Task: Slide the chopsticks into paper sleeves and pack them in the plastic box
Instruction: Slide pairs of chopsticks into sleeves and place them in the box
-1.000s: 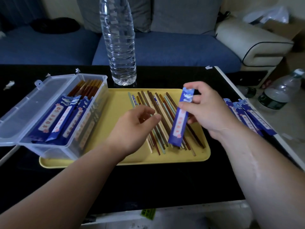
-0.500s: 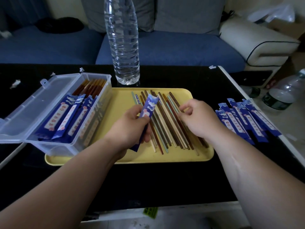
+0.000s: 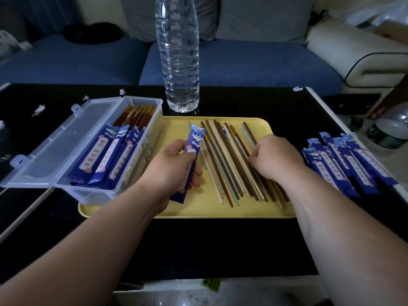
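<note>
Sleeve (image 3: 194,149) of blue paper in the left hand (image 3: 174,171), grip closed round its lower half, thumb and curled fingers pinching it. Upper end free, pointing away toward the water bottle (image 3: 177,58). Right hand (image 3: 277,161) just to the right, knuckles up, fingers curled down onto the loose chopsticks (image 3: 223,166). Impossible to tell whether that grip already pinches a stick or only presses on the fan.

Long axis of the chopsticks near-to-far across the yellow tray (image 3: 220,209), near ends drifting right. Long axis of the sleeve close to the same line, so probably little turning needed before a stick tip meets the sleeve's open end. Right hand nearer the sticks. Left hand nearer the plastic box (image 3: 88,193), open at the tray's left end, sleeved chopsticks (image 3: 106,151) inside, lid (image 3: 53,149) folded out leftward.

Spare sleeves (image 3: 344,166) heaped right of the tray on the black surface (image 3: 220,246), near its right edge. Paper scraps (image 3: 39,109) at the far left. Beyond, a blue sofa (image 3: 231,62).
</note>
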